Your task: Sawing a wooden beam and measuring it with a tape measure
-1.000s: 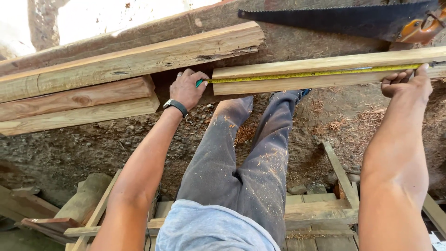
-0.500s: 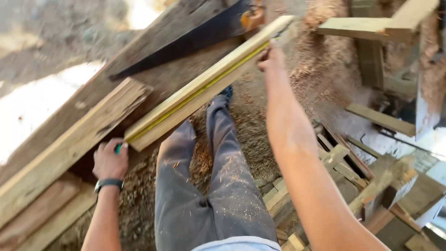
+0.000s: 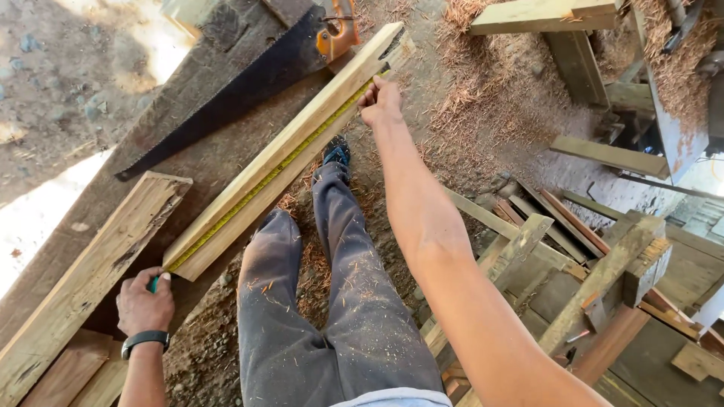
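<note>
— What have your hands got there?

— My left hand (image 3: 145, 305) is closed on the teal case of the tape measure (image 3: 264, 181), pinned at the near end of the light wooden plank (image 3: 283, 154). My right hand (image 3: 381, 102) pinches the tape down at the far end, fingers curled onto the plank's edge.

— Why both ends?

— I judge it keeps the yellow tape taut and flat along the edge, so it reads true.

— And where does the plank lie?

— Slanting between my 2 hands, across the dark board, over my legs. The handsaw (image 3: 249, 83) lies just beyond it, untouched.
</note>
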